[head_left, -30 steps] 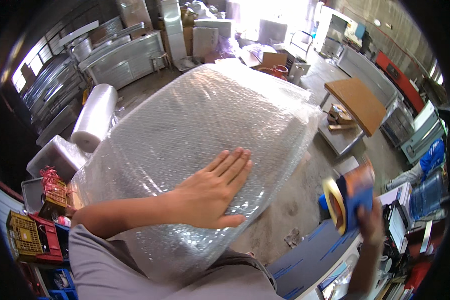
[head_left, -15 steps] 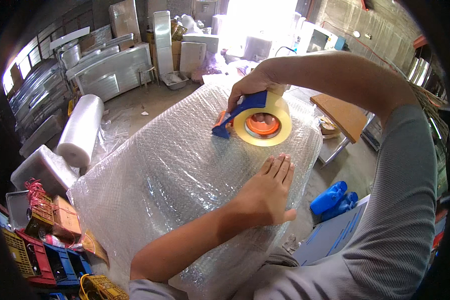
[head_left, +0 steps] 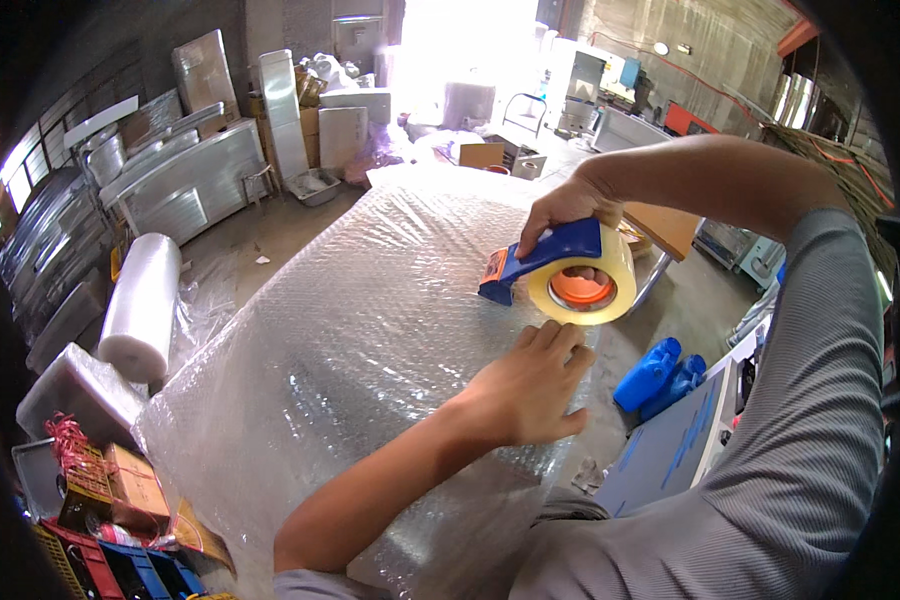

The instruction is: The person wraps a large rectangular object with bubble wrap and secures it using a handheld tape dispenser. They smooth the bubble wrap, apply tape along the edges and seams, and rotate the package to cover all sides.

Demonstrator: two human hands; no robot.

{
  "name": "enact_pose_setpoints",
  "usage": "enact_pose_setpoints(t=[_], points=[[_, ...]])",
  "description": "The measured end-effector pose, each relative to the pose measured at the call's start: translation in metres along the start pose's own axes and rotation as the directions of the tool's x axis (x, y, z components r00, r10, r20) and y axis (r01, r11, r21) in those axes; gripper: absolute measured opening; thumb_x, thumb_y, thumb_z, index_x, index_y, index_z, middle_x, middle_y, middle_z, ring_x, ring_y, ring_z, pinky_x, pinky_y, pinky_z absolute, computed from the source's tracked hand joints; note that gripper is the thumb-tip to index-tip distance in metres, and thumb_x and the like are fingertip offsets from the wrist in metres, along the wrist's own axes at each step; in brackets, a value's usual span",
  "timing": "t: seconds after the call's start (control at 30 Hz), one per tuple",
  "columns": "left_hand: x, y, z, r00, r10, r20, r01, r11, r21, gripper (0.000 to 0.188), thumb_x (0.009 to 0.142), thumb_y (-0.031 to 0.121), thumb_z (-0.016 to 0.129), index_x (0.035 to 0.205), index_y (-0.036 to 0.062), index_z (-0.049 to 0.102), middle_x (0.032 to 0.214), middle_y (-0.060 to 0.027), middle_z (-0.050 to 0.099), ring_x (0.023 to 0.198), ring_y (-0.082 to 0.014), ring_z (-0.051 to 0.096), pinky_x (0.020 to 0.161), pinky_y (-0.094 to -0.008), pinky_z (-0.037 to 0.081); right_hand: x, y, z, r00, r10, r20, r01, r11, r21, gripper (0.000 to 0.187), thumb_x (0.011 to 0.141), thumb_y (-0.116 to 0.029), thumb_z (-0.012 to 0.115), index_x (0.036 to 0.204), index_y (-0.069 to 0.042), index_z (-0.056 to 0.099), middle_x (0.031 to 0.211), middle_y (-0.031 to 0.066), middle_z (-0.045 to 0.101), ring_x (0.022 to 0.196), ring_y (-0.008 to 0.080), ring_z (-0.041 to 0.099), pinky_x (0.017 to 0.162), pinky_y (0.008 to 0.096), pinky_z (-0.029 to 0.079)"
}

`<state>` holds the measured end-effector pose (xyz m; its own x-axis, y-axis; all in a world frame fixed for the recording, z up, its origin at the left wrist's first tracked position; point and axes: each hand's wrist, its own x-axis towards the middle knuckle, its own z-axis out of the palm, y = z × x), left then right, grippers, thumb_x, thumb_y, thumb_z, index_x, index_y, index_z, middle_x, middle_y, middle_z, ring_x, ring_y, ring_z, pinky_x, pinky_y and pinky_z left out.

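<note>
A large, flat-topped bulk wrapped in clear bubble wrap [head_left: 370, 310] lies in front of me; what is inside cannot be made out. My right hand [head_left: 562, 215] grips a blue tape dispenser [head_left: 567, 243] from above, its fingertips showing through the orange hub. The dispenser carries a thick roll of clear yellowish tape [head_left: 622, 293], and its blue cutting end points left, just over the wrap. My left hand [head_left: 532, 385] rests on the wrap close below the roll, fingers slightly bent and thumb spread, holding nothing.
To the left stands a bubble wrap roll [head_left: 140, 310] on the floor, with a cardboard box [head_left: 137, 488] and plastic crates nearer me. Two blue jugs [head_left: 650, 375] stand at the right beside a grey panel [head_left: 660, 440]. Beyond my right arm is a brown-topped table [head_left: 670, 228].
My right hand has moved the dispenser rightward and nearer to me, toward the wrap's right edge. The left hand's fingers, straight before, are now more bent. The view has shifted slightly right.
</note>
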<state>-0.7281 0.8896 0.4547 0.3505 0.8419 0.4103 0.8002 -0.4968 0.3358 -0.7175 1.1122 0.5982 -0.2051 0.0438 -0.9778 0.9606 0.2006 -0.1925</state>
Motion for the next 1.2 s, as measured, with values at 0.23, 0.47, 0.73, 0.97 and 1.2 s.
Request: enact_pose_setpoints(t=[0.23, 0.47, 0.73, 0.97, 1.2], points=[[-0.004, 0.009, -0.002, 0.979, -0.184, -0.087, 0.196, 0.965, 0.171, 0.113, 0.078, 0.056, 0.076, 0.150, -0.0094, 0.020, 0.152, -0.0316, 0.024, 0.149, -0.0464, 0.012, 0.121, -0.0591, 0.008, -0.006, 0.111, 0.011, 0.970, -0.088, -0.228, 0.104, 0.993, 0.058, 0.042, 0.096, -0.042, 0.064, 0.107, -0.002, 0.068, 0.086, 0.0141, 0.075, 0.063, 0.0208, 0.073, 0.060, 0.0352, 0.065], [0.005, 0.003, -0.001, 0.914, -0.380, 0.145, 0.316, 0.888, 0.333, 0.133, 0.082, 0.081, 0.057, 0.154, -0.0152, 0.000, 0.159, -0.0422, 0.005, 0.153, -0.0508, -0.003, 0.122, -0.0614, -0.002, 0.012, 0.218, 0.039, 0.860, -0.372, -0.351, 0.459, 0.863, 0.211, 0.053, 0.096, -0.046, 0.067, 0.107, 0.006, 0.068, 0.092, 0.0130, 0.073, 0.072, 0.0169, 0.073, 0.064, 0.0289, 0.061], [0.015, 0.012, -0.007, 0.860, -0.509, 0.036, 0.460, 0.803, 0.380, 0.109, 0.092, 0.068, 0.057, 0.154, -0.0132, 0.018, 0.150, -0.0335, 0.030, 0.144, -0.0465, 0.027, 0.119, -0.0581, 0.019, 0.002, 0.228, 0.033, 0.802, -0.476, -0.362, 0.516, 0.857, 0.017, 0.069, 0.092, -0.057, 0.069, 0.107, 0.010, 0.070, 0.095, 0.0151, 0.074, 0.076, 0.0168, 0.073, 0.067, 0.0264, 0.059], [0.051, 0.007, -0.006, 0.879, -0.452, -0.148, 0.465, 0.748, 0.474, 0.071, 0.086, 0.031, 0.072, 0.140, -0.0094, 0.048, 0.133, -0.0235, 0.047, 0.130, -0.0379, 0.044, 0.110, -0.0508, 0.035, -0.006, 0.228, 0.029, 0.798, -0.481, -0.362, 0.517, 0.856, 0.005, 0.074, 0.090, -0.061, 0.068, 0.109, 0.011, 0.070, 0.094, 0.0160, 0.073, 0.074, 0.0177, 0.072, 0.066, 0.0262, 0.059], [0.067, -0.003, -0.006, 0.890, -0.457, 0.008, 0.279, 0.556, 0.783, 0.055, 0.083, 0.008, 0.068, 0.133, -0.0110, 0.055, 0.133, -0.0292, 0.059, 0.129, -0.0372, 0.058, 0.108, -0.0391, 0.049, 0.013, 0.238, 0.012, 0.816, -0.501, -0.289, 0.523, 0.852, -0.003, 0.075, 0.090, -0.060, 0.069, 0.110, 0.012, 0.069, 0.093, 0.0148, 0.073, 0.074, 0.0169, 0.072, 0.065, 0.0258, 0.059]])
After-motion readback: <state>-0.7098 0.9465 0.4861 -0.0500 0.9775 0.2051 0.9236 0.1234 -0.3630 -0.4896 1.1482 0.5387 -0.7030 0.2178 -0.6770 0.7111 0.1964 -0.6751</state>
